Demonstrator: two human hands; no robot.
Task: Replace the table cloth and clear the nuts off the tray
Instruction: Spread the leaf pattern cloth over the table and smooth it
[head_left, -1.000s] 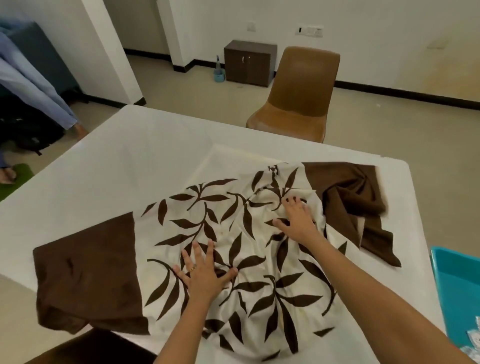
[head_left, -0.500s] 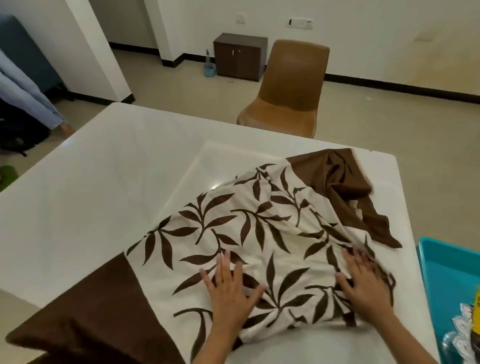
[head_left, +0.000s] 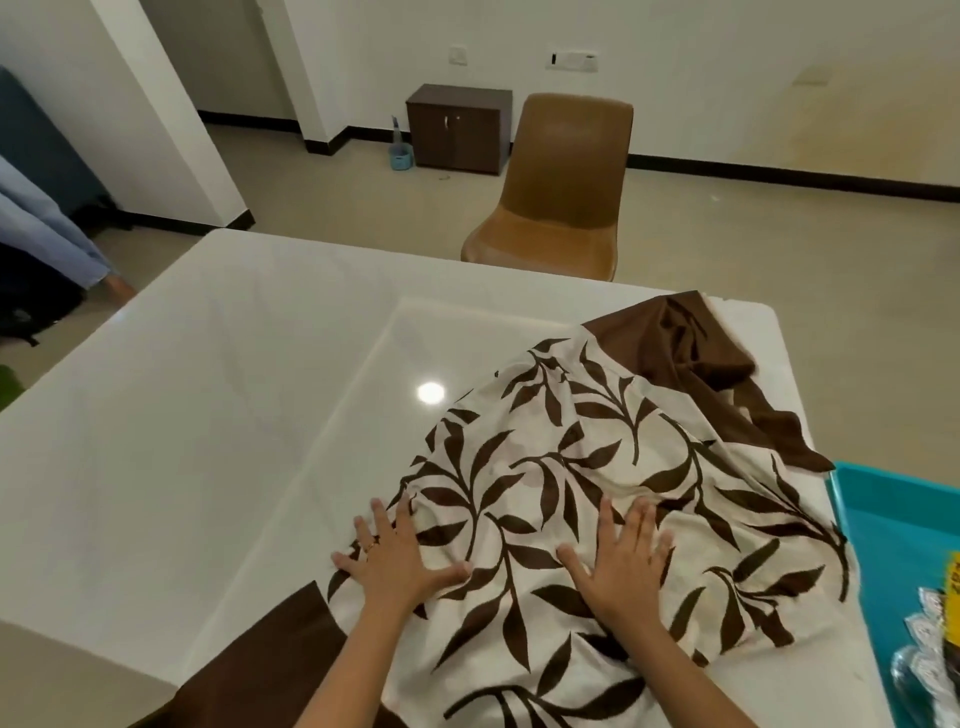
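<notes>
A cream tablecloth (head_left: 613, 467) with brown leaf print and brown borders lies bunched on the near right part of the white table (head_left: 218, 395). My left hand (head_left: 397, 564) presses flat on the cloth's left edge, fingers spread. My right hand (head_left: 623, 561) lies flat on the cloth's middle, fingers straight. A teal tray (head_left: 883, 519) sits at the right edge of the view, with shiny packets (head_left: 930, 654) in it. No nuts can be made out.
A brown chair (head_left: 561, 192) stands at the table's far side. A dark low cabinet (head_left: 457, 127) and a small blue container (head_left: 401, 156) are by the back wall. A person's trouser leg and foot (head_left: 62, 244) show at far left.
The cloth has been gathered toward the right and near side, baring more of the table. Both hands moved with it; my right hand shifted from the cloth's right edge to its middle.
</notes>
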